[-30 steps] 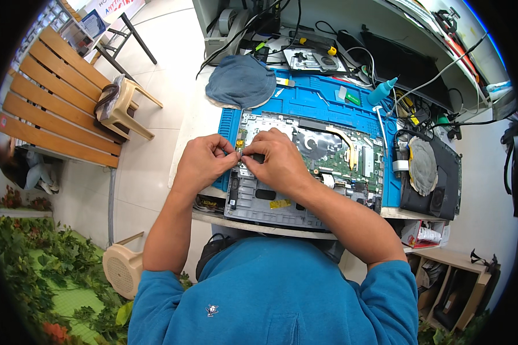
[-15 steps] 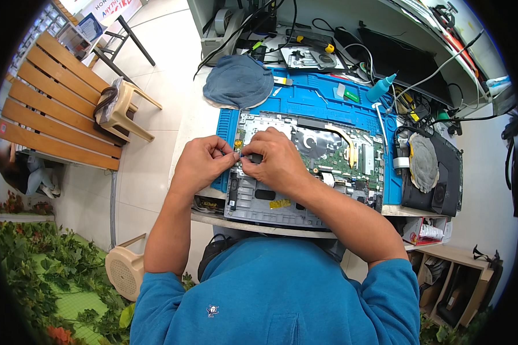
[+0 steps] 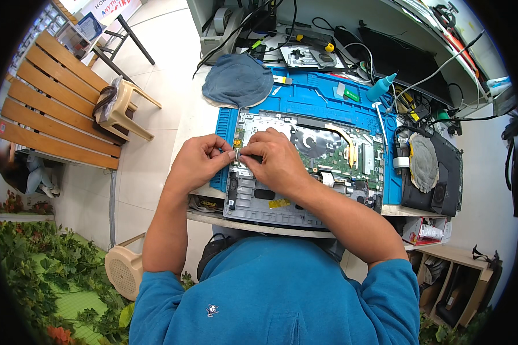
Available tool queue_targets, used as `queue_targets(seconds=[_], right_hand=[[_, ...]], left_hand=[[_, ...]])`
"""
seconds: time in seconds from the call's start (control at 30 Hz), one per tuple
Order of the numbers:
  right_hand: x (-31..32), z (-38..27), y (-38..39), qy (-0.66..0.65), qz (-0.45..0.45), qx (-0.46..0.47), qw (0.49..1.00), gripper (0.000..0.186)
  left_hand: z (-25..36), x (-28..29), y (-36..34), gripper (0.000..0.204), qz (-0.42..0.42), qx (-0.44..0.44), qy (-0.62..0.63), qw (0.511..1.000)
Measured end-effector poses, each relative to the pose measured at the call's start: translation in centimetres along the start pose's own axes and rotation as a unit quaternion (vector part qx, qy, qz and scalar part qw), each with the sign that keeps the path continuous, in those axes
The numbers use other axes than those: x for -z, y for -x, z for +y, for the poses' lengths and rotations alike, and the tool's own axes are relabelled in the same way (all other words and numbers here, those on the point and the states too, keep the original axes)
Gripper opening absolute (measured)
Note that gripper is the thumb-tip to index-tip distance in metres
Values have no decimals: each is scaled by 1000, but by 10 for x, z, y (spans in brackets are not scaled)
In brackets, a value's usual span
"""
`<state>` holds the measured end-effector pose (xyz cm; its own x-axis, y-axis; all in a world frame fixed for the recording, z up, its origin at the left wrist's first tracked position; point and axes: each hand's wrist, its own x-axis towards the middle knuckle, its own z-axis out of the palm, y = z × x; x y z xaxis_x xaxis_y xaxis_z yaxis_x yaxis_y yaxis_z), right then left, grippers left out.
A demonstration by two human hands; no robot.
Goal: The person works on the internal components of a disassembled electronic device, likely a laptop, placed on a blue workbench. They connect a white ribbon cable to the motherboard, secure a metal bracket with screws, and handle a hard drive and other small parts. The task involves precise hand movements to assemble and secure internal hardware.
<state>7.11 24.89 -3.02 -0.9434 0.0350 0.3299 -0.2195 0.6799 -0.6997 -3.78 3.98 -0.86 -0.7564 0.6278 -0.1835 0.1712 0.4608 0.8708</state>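
An opened laptop chassis (image 3: 282, 210) lies on a blue repair mat (image 3: 293, 96), its green circuit board (image 3: 369, 172), black round fan (image 3: 309, 142) and copper heat pipe (image 3: 351, 146) exposed. At the chassis's left edge my left hand (image 3: 197, 164) pinches a small metallic part (image 3: 237, 154) between thumb and forefinger. From the other side my right hand (image 3: 277, 158) meets it with thumb and forefinger closed on the same spot. The part's exact kind is too small to make out, and my right hand hides the middle of the chassis.
A round grey-blue cloth pad (image 3: 237, 80) sits at the mat's far left corner. Beyond are a teal squeeze bottle (image 3: 381, 87), a yellow-and-black tool (image 3: 313, 40) and cables. On the right, a second round pad (image 3: 424, 163) rests on a black device (image 3: 452, 178).
Both hands stay at the chassis's left edge. My fingertips have shifted slightly, and the small metallic part between them now shows more clearly.
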Motion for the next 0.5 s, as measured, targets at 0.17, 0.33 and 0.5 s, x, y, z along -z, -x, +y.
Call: queue_targets(seconds=[0.17, 0.33, 0.5], right_hand=[[-1, -1, 1, -2, 8, -10, 1000, 11], [-4, 0, 2, 3, 27, -1, 1000, 11], [-4, -1, 2, 15, 32, 4, 999, 11]], left_hand=[[-7, -1, 9, 15, 14, -71, -13, 997], [-8, 0, 14, 19, 50, -199, -110, 973], [-7, 3, 13, 22, 43, -252, -162, 953]])
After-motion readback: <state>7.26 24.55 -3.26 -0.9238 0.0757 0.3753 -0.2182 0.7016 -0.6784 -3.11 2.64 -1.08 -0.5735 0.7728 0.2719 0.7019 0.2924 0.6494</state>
